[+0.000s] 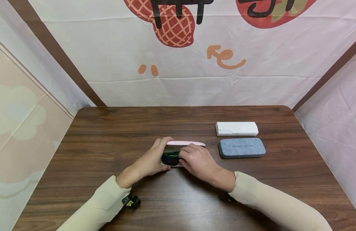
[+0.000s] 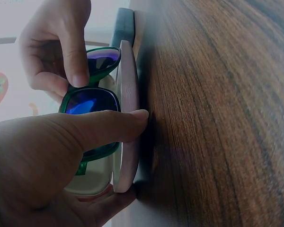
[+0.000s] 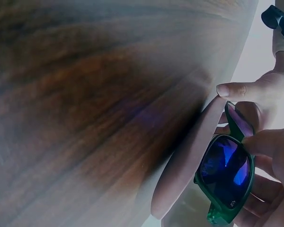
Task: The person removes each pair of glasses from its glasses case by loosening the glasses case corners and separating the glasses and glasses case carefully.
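Note:
A pink glasses case [image 1: 189, 142] lies opened on the table in front of the person. The left hand [image 1: 152, 158] grips its left end, thumb on the near wall and fingers at the far side. Sunglasses with a green frame [image 3: 226, 170] and blue-purple mirrored lenses sit at the case's opening, partly inside it. The right hand [image 1: 200, 162] pinches them near the bridge, as the left wrist view shows. In that view, the pink case wall [image 2: 129, 90] stands beside the lenses, and the left thumb crosses one lens. In the head view, the right hand hides the sunglasses' right half.
To the right of the hands lies a blue-grey glasses case [image 1: 242, 148] with lettering on its lid. Behind it is a white oblong case [image 1: 236, 129]. The dark wood table [image 1: 114, 128] ends at a printed cloth backdrop [image 1: 123, 93].

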Demonstrator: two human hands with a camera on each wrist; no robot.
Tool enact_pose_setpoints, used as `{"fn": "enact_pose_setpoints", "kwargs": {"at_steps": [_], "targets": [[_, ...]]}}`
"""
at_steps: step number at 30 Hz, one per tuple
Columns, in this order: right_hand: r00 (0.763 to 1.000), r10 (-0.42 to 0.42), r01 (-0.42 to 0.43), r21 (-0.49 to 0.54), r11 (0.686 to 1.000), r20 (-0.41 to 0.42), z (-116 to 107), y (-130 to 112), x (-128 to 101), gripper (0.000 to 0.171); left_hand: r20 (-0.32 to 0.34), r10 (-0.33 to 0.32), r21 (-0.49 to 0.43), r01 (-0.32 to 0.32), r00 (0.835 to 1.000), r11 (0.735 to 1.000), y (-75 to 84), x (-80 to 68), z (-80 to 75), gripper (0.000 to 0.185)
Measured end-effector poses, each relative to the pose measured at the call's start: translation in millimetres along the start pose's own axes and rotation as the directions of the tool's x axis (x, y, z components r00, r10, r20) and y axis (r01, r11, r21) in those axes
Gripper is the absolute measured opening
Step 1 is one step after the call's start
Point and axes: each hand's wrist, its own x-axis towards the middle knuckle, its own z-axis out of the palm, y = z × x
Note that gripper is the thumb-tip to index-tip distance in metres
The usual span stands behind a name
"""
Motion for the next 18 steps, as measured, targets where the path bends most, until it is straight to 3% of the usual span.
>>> {"fn": "enact_pose_setpoints", "kwargs": {"at_steps": [18], "targets": [[0.999, -0.002, 0.002, -0.009, 1.000, -0.032, -12, 0, 0, 0.012, 0.008, 0.000, -0.010, 0.000, 1.000, 1.000, -0.2, 0.4, -0.7, 0.096]]}}
